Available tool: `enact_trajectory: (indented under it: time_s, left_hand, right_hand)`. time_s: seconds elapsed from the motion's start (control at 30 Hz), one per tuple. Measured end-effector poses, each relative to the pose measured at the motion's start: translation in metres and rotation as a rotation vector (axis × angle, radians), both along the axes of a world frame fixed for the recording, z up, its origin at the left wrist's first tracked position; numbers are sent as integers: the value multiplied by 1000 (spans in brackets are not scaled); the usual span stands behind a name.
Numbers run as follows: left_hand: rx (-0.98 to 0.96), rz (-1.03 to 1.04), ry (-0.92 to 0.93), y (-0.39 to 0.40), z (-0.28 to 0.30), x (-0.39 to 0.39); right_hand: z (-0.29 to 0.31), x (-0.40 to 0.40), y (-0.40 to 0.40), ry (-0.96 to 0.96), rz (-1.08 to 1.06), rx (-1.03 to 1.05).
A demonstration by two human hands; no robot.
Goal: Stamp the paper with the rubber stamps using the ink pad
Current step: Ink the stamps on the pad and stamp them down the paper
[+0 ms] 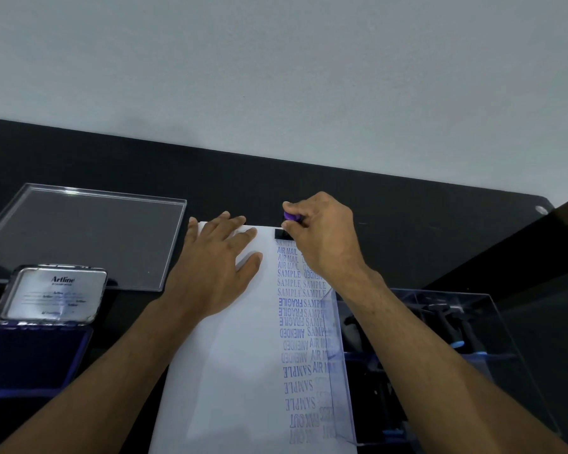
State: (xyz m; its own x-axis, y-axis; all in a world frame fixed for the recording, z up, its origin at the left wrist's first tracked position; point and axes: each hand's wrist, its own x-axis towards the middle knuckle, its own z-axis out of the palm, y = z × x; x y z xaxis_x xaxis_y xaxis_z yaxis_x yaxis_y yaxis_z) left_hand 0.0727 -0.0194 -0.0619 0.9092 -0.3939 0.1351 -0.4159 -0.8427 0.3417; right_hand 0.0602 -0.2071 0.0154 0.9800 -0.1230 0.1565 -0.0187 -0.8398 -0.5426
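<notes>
**Stamp pressed at the far edge of the sheet**

The right hand has its fingers and thumb curled round a rubber stamp, pinching its purple-capped handle while the black base sits on the paper at the sheet's far edge, right of the middle. The base looks flat on the sheet, at the head of a column of blue impressions reading AIR MAIL, SAMPLE, FRAGILE, AMENDED and FAX OUT, which runs back toward the near edge of the table.

The left hand lies flat on the paper's far left part, fingers straight and spread, holding the sheet down; it grips nothing.

To do this press well, I judge the stamp should go straight down with even weight on both ends of the base, no rocking, then lift vertically so the print does not smear. Since the base sits so close to the sheet's edge, part of the print may run off onto the table. The left hand should keep the sheet pinned until the stamp is clear.

The ink pad lies open at the table's near left edge, its lid raised. A clear tray lid rests behind it. At the near right, a clear box holds more stamps and overlaps the paper's right edge.
</notes>
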Motion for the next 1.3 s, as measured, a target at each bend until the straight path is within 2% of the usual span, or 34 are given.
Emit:
enact_trajectory:
  time_s: [0.23,1.3]
  left_hand:
    - [3,-2,-14,0,-1,0]
    - [8,3,-9,0,-3,0]
  right_hand:
    - [-1,1,3,-26,3,-55]
    - [0,0,1,-40,11,-56]
